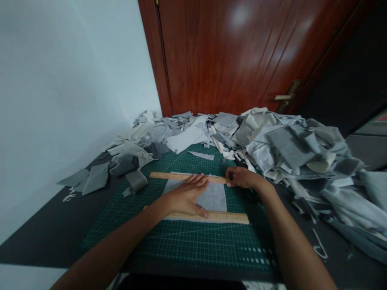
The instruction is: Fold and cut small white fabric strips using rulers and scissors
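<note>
A grey piece of cloth (216,200) lies flat on a green cutting mat (172,247). Two wooden rulers cross it: the far ruler (165,176) along its back edge, the near ruler (231,217) along its front edge. My left hand (190,196) is spread over the cloth, fingertips on the far ruler and thumb on the near one. At the far ruler's right end is my right hand (242,177), its fingers curled in a pinch. Something small and dark shows by those fingers, too unclear to name.
Grey and white cloth scraps (181,133) pile along the back of the dark table (39,233). A taller heap of cloth (290,149) stands at the right. A narrow scrap (201,155) lies behind the far ruler. Beyond are a wooden door (220,60) and a white wall (75,72).
</note>
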Tool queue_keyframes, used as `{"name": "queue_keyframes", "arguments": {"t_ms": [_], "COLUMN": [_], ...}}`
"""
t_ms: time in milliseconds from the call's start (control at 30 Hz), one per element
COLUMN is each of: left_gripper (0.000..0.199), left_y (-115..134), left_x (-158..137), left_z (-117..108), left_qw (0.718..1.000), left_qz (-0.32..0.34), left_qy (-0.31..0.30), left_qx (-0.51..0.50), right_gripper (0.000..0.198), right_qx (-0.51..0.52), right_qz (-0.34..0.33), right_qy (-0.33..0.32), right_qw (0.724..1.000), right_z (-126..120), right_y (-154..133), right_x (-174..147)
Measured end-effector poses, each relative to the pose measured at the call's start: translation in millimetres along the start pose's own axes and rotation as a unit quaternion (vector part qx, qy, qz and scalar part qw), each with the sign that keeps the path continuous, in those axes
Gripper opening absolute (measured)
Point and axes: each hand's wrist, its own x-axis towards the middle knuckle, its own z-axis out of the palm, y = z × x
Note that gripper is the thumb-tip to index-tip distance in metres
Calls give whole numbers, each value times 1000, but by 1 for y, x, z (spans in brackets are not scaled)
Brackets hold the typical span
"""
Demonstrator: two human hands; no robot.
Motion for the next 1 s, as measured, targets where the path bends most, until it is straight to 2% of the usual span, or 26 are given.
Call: {"name": "queue_keyframes", "arguments": {"t_ms": [400,567,767,1000], "left_gripper": [123,122,126,129], "left_y": [-11,-7,-3,-5], "left_x": [-3,-4,-3,-1], "left_z": [17,13,3,4], "left_qw": [998,999,1000,999], "left_qz": [32,25,-1,-11], "left_qy": [47,40,16,25], "left_qx": [-20,-19,-20,-19], "right_gripper": [26,26,28,28], "right_qx": [11,10,10,-16], "right_qz": [-16,-12,-4,12], "right_qy": [-5,-3,1,10], "right_qw": [1000,1000,1000,1000], "right_z": [4,5,-1,-4], "right_y": [9,10,-2,-5], "right_x": [4,4,-3,-4]}}
